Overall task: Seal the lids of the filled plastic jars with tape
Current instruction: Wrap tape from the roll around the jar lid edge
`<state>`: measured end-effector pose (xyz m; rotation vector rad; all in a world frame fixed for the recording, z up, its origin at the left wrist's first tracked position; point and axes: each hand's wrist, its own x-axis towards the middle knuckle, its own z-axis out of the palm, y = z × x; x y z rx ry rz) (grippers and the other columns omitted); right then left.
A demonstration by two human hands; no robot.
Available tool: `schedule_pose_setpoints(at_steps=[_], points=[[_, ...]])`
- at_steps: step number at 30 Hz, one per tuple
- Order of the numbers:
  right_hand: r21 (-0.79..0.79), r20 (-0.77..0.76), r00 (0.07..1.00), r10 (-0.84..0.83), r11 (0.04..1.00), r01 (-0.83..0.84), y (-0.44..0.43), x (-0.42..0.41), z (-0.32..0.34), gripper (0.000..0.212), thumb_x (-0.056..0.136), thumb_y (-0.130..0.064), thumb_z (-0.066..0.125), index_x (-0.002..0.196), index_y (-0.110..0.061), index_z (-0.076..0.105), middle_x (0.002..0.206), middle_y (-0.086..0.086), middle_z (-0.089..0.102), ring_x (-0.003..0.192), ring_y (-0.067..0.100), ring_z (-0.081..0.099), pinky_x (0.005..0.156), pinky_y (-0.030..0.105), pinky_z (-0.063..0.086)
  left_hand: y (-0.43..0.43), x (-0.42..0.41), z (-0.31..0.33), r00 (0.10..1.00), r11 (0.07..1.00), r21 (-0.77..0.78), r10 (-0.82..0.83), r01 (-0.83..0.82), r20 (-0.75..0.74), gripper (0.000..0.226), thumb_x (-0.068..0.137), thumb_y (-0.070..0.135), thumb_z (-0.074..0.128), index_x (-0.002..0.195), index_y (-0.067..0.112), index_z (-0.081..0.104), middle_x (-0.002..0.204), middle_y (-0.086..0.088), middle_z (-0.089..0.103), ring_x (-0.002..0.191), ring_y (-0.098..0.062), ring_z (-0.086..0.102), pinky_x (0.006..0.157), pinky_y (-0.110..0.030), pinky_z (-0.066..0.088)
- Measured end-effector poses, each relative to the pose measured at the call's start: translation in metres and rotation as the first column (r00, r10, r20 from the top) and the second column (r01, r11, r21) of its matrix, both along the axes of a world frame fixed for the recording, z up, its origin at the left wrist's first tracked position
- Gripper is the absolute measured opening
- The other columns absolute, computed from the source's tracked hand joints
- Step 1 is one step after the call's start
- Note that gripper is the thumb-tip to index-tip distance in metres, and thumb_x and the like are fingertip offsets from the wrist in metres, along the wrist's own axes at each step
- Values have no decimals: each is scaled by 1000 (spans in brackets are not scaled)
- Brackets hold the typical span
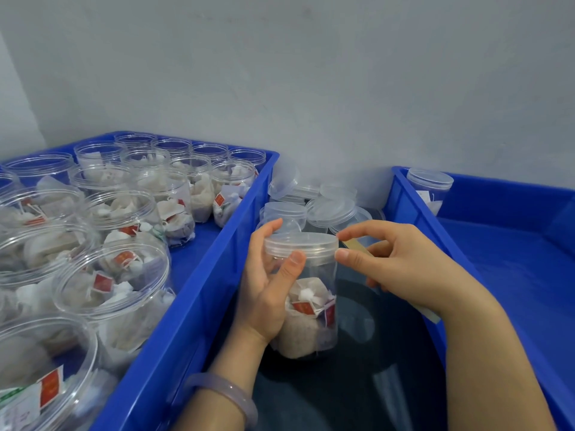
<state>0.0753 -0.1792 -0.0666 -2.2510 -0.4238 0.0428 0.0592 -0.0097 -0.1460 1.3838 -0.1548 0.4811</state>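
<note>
The left forearm rises from the bottom centre of the frame, a pale bracelet (224, 396) on its wrist. The left hand (267, 284) stands upright against the left side of the jar (306, 293), palm towards it. The right forearm enters from the lower right and slants up and left, so that the right hand (401, 262) sits at lid height, just right of the jar.

The jar stands upright at centre frame, between the left blue crate (193, 293) and the right blue crate (413, 209). It is partly filled with tea bags, and its clear lid (301, 243) is on.

The dark surface beneath the jar is hard to make out. The right wrist covers the middle of the yellowish tape strip (357, 246), and its far end shows blurred below the forearm. Whether the strip already touches the lid cannot be told.

The left hand grips the jar: the thumb lies across the front just under the lid, and the fingers curl round the back, their tips showing above the rim. The right thumb and forefinger are pinched close together at the lid's right edge, holding the strip's near end; the other fingers curl loosely beneath.

Open filled jars (124, 213) crowd the left crate. Loose lids (329, 203) are piled behind the hands. One lidded jar (431, 188) stands in the right crate, at upper right.
</note>
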Motion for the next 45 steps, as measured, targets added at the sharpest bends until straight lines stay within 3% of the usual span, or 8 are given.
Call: schedule_pose_setpoints(at_steps=[8,14,19,24,29,35,40,45], points=[[94,-74,997,-20,995,27,8,0,1,61,37,-72,63,93,-47,64,92,-1,67,56,2,62,52,14,45,-1,0,-6,996,990,-118,-83,81,-14,49,78,32,59,125,21,50,108,-1,70,98,-24,67,77,-32,56],[2,-153,987,53,999,-53,6,2,-3,74,33,-80,56,101,-52,54,63,-20,66,56,1,63,52,14,46,4,0,1,984,977,-135,-173,165,-52,98,44,64,83,123,17,50,111,-7,67,99,-22,67,76,-27,55],[-34,-139,987,81,996,-87,2,-1,1,64,38,-79,51,98,-55,49,61,-28,63,55,-2,61,49,10,43,3,-1,7,986,992,0,-122,123,-116,76,47,36,85,117,29,55,108,3,66,91,-4,68,68,-15,52],[-22,-94,991,93,995,-95,11,-3,4,47,49,-77,56,91,-56,50,58,-36,58,55,-16,55,48,7,41,2,-3,9,992,999,40,-25,30,-123,89,47,52,80,127,33,48,121,5,62,100,-4,65,78,-20,54],[0,-194,974,117,993,-120,4,-7,6,57,64,-59,65,119,-53,52,72,-8,71,64,5,67,66,22,50,6,0,3,992,995,-95,-52,41,-119,71,51,52,72,115,27,55,111,-11,67,97,-26,68,83,-38,55],[12,-165,986,9,1000,-7,-9,-13,14,22,71,-59,61,88,-48,70,71,-17,71,58,-1,65,50,12,46,11,0,0,983,989,-106,-121,107,-141,70,51,53,71,114,27,57,102,-6,70,87,-25,70,75,-38,57],[14,-149,989,25,1000,-23,-3,-16,16,86,26,-74,68,108,-48,64,98,-6,68,62,0,65,56,13,47,9,1,0,981,987,-130,-119,99,-156,69,50,55,70,111,26,57,92,-4,73,83,-23,71,71,-35,55],[-55,-40,998,-38,998,36,3,-13,13,95,26,-81,58,113,-43,62,90,-9,66,60,0,55,69,24,47,11,-1,3,979,981,-137,-155,137,-133,89,37,63,83,112,25,57,93,-4,73,81,-22,71,68,-33,54]])
